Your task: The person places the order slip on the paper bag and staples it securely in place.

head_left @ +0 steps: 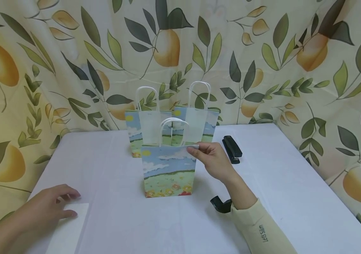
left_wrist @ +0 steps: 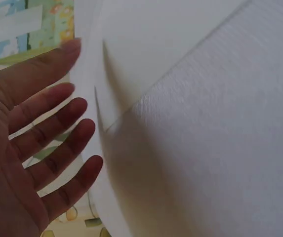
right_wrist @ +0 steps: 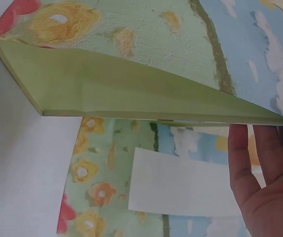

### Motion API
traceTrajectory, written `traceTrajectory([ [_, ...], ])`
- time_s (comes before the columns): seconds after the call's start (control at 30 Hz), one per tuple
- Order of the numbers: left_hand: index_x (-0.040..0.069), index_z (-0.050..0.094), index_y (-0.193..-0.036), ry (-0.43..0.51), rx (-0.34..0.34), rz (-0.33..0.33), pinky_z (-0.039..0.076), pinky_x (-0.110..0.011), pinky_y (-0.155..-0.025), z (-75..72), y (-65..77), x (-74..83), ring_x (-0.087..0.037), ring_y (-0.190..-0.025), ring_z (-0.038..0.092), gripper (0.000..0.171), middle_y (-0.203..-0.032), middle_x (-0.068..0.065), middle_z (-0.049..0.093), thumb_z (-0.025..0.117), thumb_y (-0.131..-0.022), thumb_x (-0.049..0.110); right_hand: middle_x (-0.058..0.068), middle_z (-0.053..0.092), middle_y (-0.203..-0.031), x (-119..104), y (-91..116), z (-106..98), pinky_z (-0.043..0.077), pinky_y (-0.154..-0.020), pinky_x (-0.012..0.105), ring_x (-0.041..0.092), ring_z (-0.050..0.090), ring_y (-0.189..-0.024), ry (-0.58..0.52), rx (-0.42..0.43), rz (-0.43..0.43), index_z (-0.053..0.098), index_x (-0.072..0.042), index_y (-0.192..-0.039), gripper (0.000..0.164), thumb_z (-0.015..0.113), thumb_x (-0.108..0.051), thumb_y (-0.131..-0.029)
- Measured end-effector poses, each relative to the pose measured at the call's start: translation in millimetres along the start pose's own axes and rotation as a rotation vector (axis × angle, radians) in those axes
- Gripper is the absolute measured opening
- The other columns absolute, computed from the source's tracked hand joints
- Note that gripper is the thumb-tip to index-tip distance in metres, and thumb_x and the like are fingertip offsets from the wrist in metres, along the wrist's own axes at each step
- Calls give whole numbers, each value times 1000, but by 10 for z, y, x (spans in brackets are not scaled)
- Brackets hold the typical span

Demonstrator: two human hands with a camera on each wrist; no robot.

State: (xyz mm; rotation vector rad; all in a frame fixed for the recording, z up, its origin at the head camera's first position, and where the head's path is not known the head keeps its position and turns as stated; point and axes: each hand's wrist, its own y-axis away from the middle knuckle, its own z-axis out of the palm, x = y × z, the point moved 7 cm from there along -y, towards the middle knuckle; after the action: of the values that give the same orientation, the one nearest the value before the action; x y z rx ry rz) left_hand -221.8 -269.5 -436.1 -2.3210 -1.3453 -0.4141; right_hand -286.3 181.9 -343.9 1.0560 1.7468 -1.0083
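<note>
The right hand (head_left: 212, 160) pinches the front bag (head_left: 169, 173) at its top right corner; the bag stands upright mid-table. The left hand (head_left: 45, 208), fingers apart, is at the paper (head_left: 69, 229) near the table's left edge. White tabletop (head_left: 113, 197) spans from paper to bag. The stapler (head_left: 232, 150) lies farther right.

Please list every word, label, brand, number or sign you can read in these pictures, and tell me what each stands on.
"Letsslim", running along the right sleeve; the letters are small, so the exact spelling is uncertain.
No other text is readable: the front paper bag shows only a printed landscape, the white panels on the two rear bags look blank, and no lettering can be made out on the black stapler.
</note>
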Motion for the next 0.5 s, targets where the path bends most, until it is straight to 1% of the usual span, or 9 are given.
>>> traceTrajectory([
  [0.07,21,71,-102,-33,-11,20,49,-19,-72,2,40,-11,5,-87,58,49,-94,18,66,99,-62,26,14,76,-121,5,5,-2,56,-97,28,8,70,-111,1,-1,0,75,-1,-122,27,64,-17,-104],
  [0.17,21,69,-103,-64,-44,48,47,-18,-73,9,82,-11,5,-88,56,52,-96,18,64,99,-60,25,15,76,-122,15,10,-4,56,-97,28,8,70,-111,-2,-2,-2,74,0,-122,27,64,-16,-104],
  [0.33,18,68,-105,-74,-90,84,44,-12,-79,18,109,-18,3,-91,56,56,-100,15,62,98,-58,23,15,75,-122,19,15,-9,56,-97,27,7,70,-110,-8,0,0,74,0,-123,27,64,-16,-104],
  [0.43,19,67,-104,-86,-120,71,41,-8,-81,29,110,-49,4,-92,55,55,-100,16,61,98,-58,26,14,76,-123,7,16,-9,56,-97,27,7,70,-111,-8,-3,-5,74,0,-123,28,64,-17,-104],
  [0.5,20,67,-102,-91,-141,56,43,-10,-82,37,109,-67,3,-92,55,54,-100,16,61,98,-59,29,14,75,-123,2,14,-6,56,-97,27,7,70,-112,-9,-7,-9,74,-1,-124,28,64,-18,-104],
])
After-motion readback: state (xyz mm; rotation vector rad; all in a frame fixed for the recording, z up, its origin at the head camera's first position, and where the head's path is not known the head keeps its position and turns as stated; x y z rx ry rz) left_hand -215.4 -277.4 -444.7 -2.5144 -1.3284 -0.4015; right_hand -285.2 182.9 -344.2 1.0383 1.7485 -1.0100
